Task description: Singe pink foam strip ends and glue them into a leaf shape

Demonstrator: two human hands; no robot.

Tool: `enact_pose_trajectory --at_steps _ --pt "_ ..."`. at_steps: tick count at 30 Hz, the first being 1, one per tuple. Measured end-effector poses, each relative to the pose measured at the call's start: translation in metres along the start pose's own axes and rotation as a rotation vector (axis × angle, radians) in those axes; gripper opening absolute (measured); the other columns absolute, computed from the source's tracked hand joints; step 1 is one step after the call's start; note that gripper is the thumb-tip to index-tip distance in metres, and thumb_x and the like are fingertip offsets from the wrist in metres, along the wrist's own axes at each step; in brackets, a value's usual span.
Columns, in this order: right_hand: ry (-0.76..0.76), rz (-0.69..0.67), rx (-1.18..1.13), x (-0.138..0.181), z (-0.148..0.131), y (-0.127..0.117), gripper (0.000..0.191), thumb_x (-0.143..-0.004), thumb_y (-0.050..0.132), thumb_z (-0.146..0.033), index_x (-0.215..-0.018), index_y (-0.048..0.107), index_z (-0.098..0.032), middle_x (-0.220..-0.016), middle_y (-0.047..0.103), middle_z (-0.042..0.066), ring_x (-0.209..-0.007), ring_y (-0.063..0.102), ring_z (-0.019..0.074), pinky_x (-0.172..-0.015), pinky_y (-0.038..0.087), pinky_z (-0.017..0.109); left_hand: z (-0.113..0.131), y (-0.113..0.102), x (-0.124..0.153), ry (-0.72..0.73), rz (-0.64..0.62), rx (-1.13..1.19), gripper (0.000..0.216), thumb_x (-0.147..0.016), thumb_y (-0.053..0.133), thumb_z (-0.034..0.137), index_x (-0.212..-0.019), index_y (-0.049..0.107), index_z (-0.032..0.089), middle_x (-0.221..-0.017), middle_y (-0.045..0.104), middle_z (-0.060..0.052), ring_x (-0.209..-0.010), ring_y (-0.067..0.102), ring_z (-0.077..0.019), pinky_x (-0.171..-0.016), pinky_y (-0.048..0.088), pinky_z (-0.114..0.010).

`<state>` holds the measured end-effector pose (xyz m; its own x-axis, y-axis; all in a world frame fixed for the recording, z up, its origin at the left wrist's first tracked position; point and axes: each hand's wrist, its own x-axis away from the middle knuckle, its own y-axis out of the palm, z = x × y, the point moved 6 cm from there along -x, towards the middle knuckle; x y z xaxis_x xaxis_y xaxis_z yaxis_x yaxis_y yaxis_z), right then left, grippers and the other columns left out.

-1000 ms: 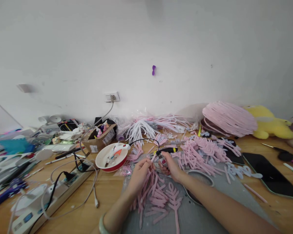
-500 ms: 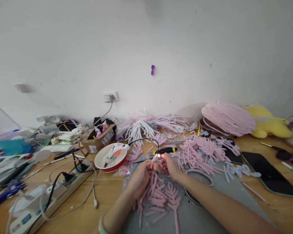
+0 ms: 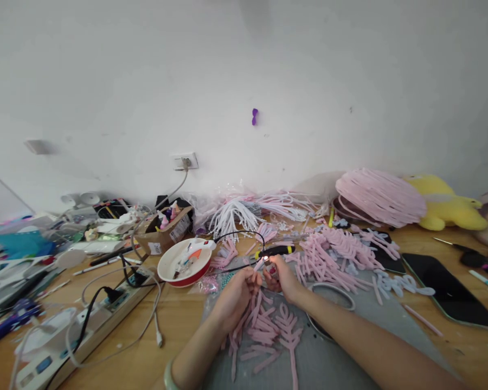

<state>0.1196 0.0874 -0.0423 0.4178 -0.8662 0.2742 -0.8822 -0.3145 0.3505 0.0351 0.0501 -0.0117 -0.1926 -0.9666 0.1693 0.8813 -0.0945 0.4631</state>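
Note:
My left hand (image 3: 238,292) is closed, pinching a short pink pipe cleaner (image 3: 259,265) whose tip points up and away. Close beside it, my right hand (image 3: 287,279) is closed around a small lighter (image 3: 273,269), mostly hidden by the fingers. A bright flame (image 3: 266,259) burns at the lighter's top, next to the pipe cleaner's tip. Below the hands, cut pink pipe cleaner pieces (image 3: 264,330) lie on a grey mat (image 3: 333,363). A leaf-shaped pink pipe cleaner branch (image 3: 289,336) rests there too. Just beyond the flame lies a black and yellow handle (image 3: 278,251).
A hot glue gun (image 3: 199,246) lies in a red and white bowl (image 3: 166,271) at left, near a power strip (image 3: 81,336) with cables. Pink pipe cleaner branches (image 3: 329,254) are heaped at right, by a dark phone (image 3: 451,290). A ring (image 3: 350,299) sits under my right forearm.
The flame and my right fingers have shifted very slightly. Both hands keep their grip, and the surrounding things have not moved.

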Motion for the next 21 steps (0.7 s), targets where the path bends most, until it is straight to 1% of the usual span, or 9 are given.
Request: enact_pose_trajectory --at_steps 6,9,10,12,14,17,19,21 --pt "0.005 -0.028 -0.007 -0.001 0.002 0.000 0.041 -0.076 0.023 -0.043 -0.044 0.034 -0.019 -0.034 0.022 -0.006 -0.031 0.013 0.0053 -0.037 0.007 0.022 0.000 0.001 0.001 -0.003 -0.003 -0.026 0.015 -0.066 0.049 0.024 -0.054 0.045 0.018 -0.055 0.049 0.003 -0.051 0.042 -0.0094 -0.056 0.034 -0.022" --pt "-0.005 0.001 -0.011 -0.002 0.003 -0.004 0.044 -0.075 0.025 -0.051 -0.047 0.035 -0.019 -0.035 0.023 -0.006 -0.032 0.015 0.0054 -0.038 0.006 0.022 0.000 -0.001 0.000 0.029 0.014 -0.114 0.016 -0.069 0.046 0.027 -0.056 0.045 0.018 -0.056 0.049 0.003 -0.053 0.042 -0.0110 -0.057 0.034 -0.024" --pt "-0.005 0.009 -0.018 -0.002 0.003 -0.004 0.046 -0.075 0.025 -0.054 -0.047 0.036 -0.019 -0.036 0.023 -0.006 -0.033 0.015 0.0053 -0.038 0.006 0.022 0.003 -0.003 -0.001 0.065 0.033 -0.172 0.017 -0.070 0.045 0.028 -0.056 0.046 0.018 -0.057 0.049 0.002 -0.053 0.042 -0.0116 -0.057 0.034 -0.024" --pt "0.007 0.009 -0.032 -0.002 0.003 -0.004 0.048 -0.073 0.025 -0.058 -0.048 0.037 -0.018 -0.037 0.023 -0.007 -0.033 0.015 0.0049 -0.039 0.005 0.022 0.011 -0.009 -0.001 0.169 0.097 -0.327 0.019 -0.071 0.045 0.029 -0.056 0.049 0.018 -0.057 0.049 0.002 -0.055 0.043 -0.0129 -0.058 0.033 -0.025" --pt "0.016 0.004 -0.023 0.000 0.001 -0.003 0.049 -0.074 0.025 -0.058 -0.048 0.038 -0.018 -0.037 0.023 -0.007 -0.033 0.014 0.0047 -0.039 0.004 0.022 0.023 -0.014 0.002 0.298 0.181 -0.519 0.018 -0.070 0.049 0.027 -0.054 0.052 0.018 -0.055 0.049 0.002 -0.058 0.044 -0.0145 -0.061 0.032 -0.025" --pt "0.012 0.016 0.020 0.002 -0.002 -0.001 0.049 -0.076 0.025 -0.055 -0.048 0.038 -0.018 -0.036 0.024 -0.007 -0.033 0.015 0.0048 -0.040 0.005 0.022 0.043 -0.015 0.010 0.557 0.299 -0.954 0.012 -0.067 0.054 0.020 -0.055 0.057 0.020 -0.059 0.056 0.001 -0.066 0.048 -0.0180 -0.071 0.029 -0.029" --pt "0.018 0.016 0.045 0.003 -0.002 0.000 0.048 -0.078 0.026 -0.053 -0.048 0.038 -0.018 -0.036 0.024 -0.007 -0.033 0.015 0.0048 -0.040 0.005 0.022 0.050 -0.010 0.017 0.730 0.336 -1.270 0.011 -0.069 0.054 0.018 -0.060 0.060 0.021 -0.065 0.061 -0.002 -0.074 0.051 -0.0214 -0.080 0.025 -0.033" --pt "0.043 -0.001 0.067 0.002 -0.001 0.001 0.047 -0.078 0.026 -0.052 -0.048 0.037 -0.018 -0.037 0.023 -0.007 -0.033 0.015 0.0047 -0.040 0.004 0.023 0.051 -0.007 0.021 0.818 0.325 -1.464 0.012 -0.072 0.053 0.019 -0.066 0.063 0.022 -0.072 0.065 -0.006 -0.079 0.051 -0.0240 -0.084 0.022 -0.036"
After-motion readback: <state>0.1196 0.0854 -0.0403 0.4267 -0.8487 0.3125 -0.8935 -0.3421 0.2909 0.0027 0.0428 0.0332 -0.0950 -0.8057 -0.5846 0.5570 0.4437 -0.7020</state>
